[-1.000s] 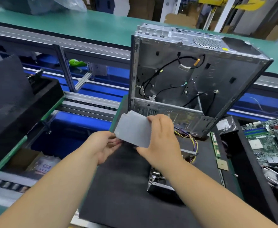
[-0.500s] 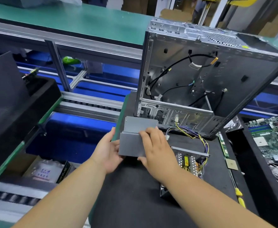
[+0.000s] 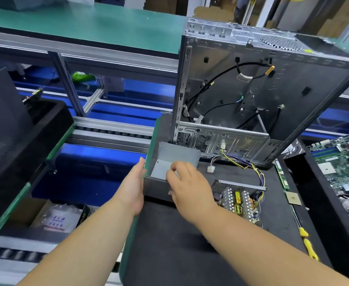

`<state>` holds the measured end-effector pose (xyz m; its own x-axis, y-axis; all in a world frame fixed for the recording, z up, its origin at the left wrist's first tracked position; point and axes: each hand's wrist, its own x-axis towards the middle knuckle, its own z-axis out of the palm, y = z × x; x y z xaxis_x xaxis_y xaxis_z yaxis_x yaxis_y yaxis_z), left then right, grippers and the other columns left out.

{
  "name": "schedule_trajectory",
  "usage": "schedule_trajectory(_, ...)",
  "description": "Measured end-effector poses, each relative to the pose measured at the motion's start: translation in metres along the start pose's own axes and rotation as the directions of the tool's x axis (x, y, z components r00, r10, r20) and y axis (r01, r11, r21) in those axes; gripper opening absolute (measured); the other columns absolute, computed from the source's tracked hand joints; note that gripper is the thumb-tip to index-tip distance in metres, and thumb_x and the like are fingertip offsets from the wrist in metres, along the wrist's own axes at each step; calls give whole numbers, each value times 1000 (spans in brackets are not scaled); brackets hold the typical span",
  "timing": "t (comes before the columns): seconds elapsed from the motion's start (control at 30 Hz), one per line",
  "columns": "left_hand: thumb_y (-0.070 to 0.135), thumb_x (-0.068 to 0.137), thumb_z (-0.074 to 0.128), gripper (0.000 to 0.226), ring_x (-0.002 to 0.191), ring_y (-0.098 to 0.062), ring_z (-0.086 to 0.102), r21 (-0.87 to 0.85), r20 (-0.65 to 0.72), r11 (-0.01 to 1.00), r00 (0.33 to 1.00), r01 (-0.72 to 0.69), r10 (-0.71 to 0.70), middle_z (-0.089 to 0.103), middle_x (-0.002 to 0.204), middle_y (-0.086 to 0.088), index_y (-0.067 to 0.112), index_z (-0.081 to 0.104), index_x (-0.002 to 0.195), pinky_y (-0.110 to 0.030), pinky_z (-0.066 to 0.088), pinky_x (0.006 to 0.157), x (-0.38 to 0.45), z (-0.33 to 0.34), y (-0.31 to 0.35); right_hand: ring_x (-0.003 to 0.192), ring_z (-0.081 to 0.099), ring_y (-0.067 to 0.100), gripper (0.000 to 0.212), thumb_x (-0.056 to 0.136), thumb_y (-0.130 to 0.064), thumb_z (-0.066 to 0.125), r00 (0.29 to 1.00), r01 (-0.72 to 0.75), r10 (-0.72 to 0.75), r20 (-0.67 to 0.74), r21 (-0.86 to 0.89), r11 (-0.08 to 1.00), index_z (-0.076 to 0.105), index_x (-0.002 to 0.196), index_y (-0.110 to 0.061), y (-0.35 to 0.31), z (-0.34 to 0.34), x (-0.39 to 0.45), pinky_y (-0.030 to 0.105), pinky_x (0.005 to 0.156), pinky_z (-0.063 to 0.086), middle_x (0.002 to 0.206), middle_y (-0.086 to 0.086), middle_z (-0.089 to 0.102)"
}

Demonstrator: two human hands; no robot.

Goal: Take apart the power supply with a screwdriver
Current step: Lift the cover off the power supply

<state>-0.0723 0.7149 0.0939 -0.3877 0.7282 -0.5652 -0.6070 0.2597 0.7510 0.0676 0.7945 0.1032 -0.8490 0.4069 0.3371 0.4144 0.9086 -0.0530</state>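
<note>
The grey metal cover (image 3: 177, 159) of the power supply lies on the black mat (image 3: 190, 244), its hollow side up, near the mat's left edge. My left hand (image 3: 133, 188) lies flat against the cover's left wall with straight fingers. My right hand (image 3: 187, 186) hovers over the cover's right part with loosely curled fingers and holds nothing. The opened power supply (image 3: 236, 200), with its circuit board and coloured wires bare, sits on the mat just right of my right hand. A yellow-handled screwdriver (image 3: 306, 242) lies at the mat's right edge.
An empty grey computer case (image 3: 262, 96) stands upright behind the cover. A motherboard (image 3: 342, 162) fills the black tray at the right, with a memory stick (image 3: 282, 174) and a chip (image 3: 293, 198) beside it. A black bin (image 3: 20, 137) and a conveyor are at the left.
Both hands lowered the cover from mid-air onto the mat and turned it hollow side up. My right hand has let go of it; my left hand now lies flat against its side.
</note>
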Motion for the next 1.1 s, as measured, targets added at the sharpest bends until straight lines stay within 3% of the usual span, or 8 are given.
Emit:
schedule_trajectory(0.1,64,95,42,50,138,-16,42,31,-12,999,999,-37,38,57,137,5,28,59,127,-45,19,121,-1,0,-1,71,58,26,53,35,-7,89,1000,8,-7,22,-56,998,63,80,-10,-1,2,1,28,58,42,91,8,64)
schedule_trajectory(0.23,66,92,45,68,145,-9,24,114,-29,989,994,-97,101,37,154,9,29,37,149,-37,13,118,-2,3,-2,71,58,26,49,34,-5,85,997,-9,14,74,-69,998,63,78,-11,-1,5,-5,28,58,41,89,7,63)
schedule_trajectory(0.33,63,92,49,54,132,1,32,174,-10,964,978,-203,208,43,141,25,38,45,140,-31,21,104,-7,11,-3,73,58,26,44,42,-9,87,992,-35,42,122,-60,998,65,80,-12,1,2,-8,30,62,43,91,7,63)
schedule_trajectory(0.4,59,93,52,41,126,7,38,243,5,930,959,-276,284,47,134,30,44,50,131,-30,23,104,-11,19,-4,78,60,29,38,56,-18,88,991,-66,67,113,-14,998,67,86,-10,6,-3,-11,34,67,48,94,9,62)
schedule_trajectory(0.53,48,95,56,35,127,10,39,440,56,802,903,-405,425,46,138,29,48,49,129,-23,29,99,-20,39,-11,97,54,33,31,85,-33,72,972,-222,216,93,68,973,66,103,-9,33,-21,-23,42,84,46,106,11,58)
schedule_trajectory(0.8,34,93,63,35,114,27,35,643,258,567,842,-516,473,49,132,25,46,51,123,-2,25,89,-22,113,-46,109,51,22,24,95,-38,61,821,-570,554,137,137,810,64,110,-20,127,-54,-77,35,88,45,114,0,54)
schedule_trajectory(0.93,29,93,64,34,121,13,42,684,323,490,827,-540,461,49,131,21,42,53,122,-14,30,100,-20,146,-69,95,54,21,14,95,-35,62,745,-667,643,175,180,723,65,101,-22,163,-64,-112,35,80,47,106,0,52)
schedule_trajectory(1.1,28,92,63,39,124,3,39,777,406,302,807,-552,429,43,126,24,46,49,124,-21,29,104,-20,172,-92,88,54,20,10,92,-31,66,684,-729,695,221,227,646,59,84,-30,202,-69,-162,36,77,46,96,-5,52)
